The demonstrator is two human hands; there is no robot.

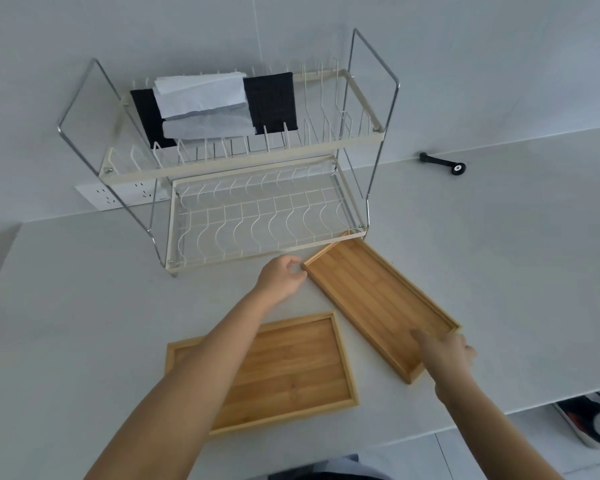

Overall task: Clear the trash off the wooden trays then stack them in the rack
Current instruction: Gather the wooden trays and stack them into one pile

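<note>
Two bare wooden trays lie on the white counter. The narrow tray [371, 299] sits at an angle just in front of the rack's right corner. My left hand [282, 276] is at that tray's far left corner, fingers curled beside the rim. My right hand [444, 355], blurred, rests on the tray's near end with fingers over the rim. The wider tray [291, 368] lies nearer me, partly hidden under my left forearm. No trash shows on either tray. The two-tier wire rack [257, 216] stands against the wall, its lower tier bare.
The rack's upper tier holds black mats [272, 102] and white folded paper [201, 95]. A black handle-like tool [442, 162] lies on the counter at the right. A wall socket [104, 197] sits behind the rack. The counter's edge runs at lower right, with shoes [589, 424] below.
</note>
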